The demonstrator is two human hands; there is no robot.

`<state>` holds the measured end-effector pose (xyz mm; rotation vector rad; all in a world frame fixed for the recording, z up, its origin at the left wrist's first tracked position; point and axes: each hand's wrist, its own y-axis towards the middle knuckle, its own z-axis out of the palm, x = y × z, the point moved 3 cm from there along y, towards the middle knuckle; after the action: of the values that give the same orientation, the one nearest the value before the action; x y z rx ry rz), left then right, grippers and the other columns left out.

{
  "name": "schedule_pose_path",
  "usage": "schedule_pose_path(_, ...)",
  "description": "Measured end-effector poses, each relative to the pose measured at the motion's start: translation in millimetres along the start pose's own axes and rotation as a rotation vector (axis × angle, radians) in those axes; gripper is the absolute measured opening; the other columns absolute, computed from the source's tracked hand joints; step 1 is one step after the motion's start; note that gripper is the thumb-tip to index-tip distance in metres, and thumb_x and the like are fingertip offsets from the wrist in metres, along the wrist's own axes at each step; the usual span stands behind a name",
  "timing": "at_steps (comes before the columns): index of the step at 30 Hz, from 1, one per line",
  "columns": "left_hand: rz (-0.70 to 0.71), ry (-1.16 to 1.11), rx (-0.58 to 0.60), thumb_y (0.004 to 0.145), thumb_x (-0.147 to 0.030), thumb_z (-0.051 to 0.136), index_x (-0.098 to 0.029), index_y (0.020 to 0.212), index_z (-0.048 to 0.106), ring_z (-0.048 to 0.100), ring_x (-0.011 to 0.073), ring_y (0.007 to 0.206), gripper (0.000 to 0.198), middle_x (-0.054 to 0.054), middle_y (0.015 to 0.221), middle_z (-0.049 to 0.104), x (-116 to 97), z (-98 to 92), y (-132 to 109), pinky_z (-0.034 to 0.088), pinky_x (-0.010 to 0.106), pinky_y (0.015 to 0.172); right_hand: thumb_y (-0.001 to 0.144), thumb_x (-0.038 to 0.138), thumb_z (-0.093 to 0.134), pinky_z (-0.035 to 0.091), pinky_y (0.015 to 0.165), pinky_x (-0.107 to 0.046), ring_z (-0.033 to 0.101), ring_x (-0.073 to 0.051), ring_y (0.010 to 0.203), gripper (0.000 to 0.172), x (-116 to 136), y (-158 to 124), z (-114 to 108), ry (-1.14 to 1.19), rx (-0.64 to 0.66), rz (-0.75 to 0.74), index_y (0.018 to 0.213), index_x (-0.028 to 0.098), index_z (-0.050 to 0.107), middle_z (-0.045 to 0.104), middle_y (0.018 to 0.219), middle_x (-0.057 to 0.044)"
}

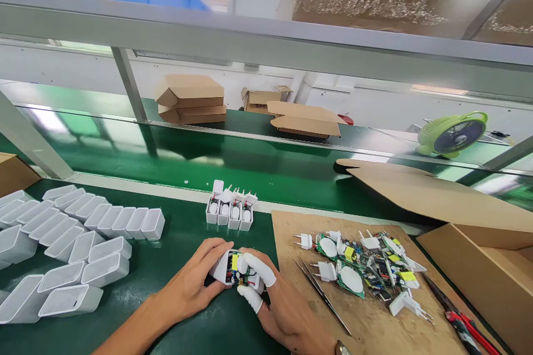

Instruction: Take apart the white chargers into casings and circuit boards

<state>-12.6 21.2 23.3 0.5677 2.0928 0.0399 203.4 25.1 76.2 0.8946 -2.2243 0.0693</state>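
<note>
One white adapter housing (219, 270) near brown mat's (287, 247) left edge | likely light, fragile circuit board (231, 273), grip walls | left hand (206, 270) holds housing, right hand (283, 300) pinches board

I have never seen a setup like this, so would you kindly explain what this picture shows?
There is no machine: these are a person's own two hands, seen by a head-worn camera looking forward and down. The left hand holds a white case; the right hand, with white finger covers, pinches the circuit board at the case's end. On the green tabletop, more white cases are grouped at left, and four filled cases stand ahead. At right, a brown sheet carries loose electronic parts and tweezers.
</note>
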Motion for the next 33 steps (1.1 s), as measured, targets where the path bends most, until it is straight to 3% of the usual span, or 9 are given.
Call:
schedule_pose_path(6,0.014,0.019,-0.016,0.098,-0.018,0.062,-0.034,0.157,0.038,0.055,0.0291,0.137,0.065,0.011,0.150,0.049,-0.8,0.0,0.8,0.051,0.039,0.115,0.099,0.014,0.050,0.059,0.104,-0.033,0.067,-0.021,0.126,0.063,4.3,-0.3,-5.4,-0.001,-0.023,-0.049,0.155,0.033,0.028,0.056,0.151,-0.008)
schedule_pose_path(17,0.019,-0.011,-0.011,0.097,-0.015,0.063,-0.036,0.156,0.038,0.054,0.0278,0.138,0.067,0.010,0.150,0.047,0.3,2.2,0.4,0.050,0.039,0.115,0.093,0.010,0.052,0.058,0.105,-0.034,0.068,-0.021,0.122,0.070,-4.5,-5.1,1.6,-0.015,0.010,0.031,0.155,0.033,0.030,0.060,0.148,-0.006)
schedule_pose_path(26,0.064,-0.011,-0.031,0.097,-0.011,0.058,-0.034,0.156,0.037,0.055,0.0285,0.136,0.067,0.011,0.148,0.048,-3.7,1.8,2.8,0.052,0.040,0.113,0.093,0.013,0.053,0.061,0.098,-0.033,0.072,-0.023,0.113,0.068,-1.2,-6.0,-5.0,-0.039,-0.010,0.002,0.154,0.034,0.033,0.064,0.141,-0.005)
schedule_pose_path(33,0.067,-0.032,-0.027,0.097,-0.010,0.060,-0.034,0.154,0.037,0.054,0.0278,0.137,0.065,0.011,0.147,0.048,-3.1,3.2,3.1,0.049,0.041,0.116,0.094,0.012,0.051,0.057,0.105,-0.033,0.068,-0.021,0.122,0.069,-2.1,-4.5,-3.5,-0.014,0.012,-0.010,0.155,0.036,0.030,0.060,0.146,-0.004)
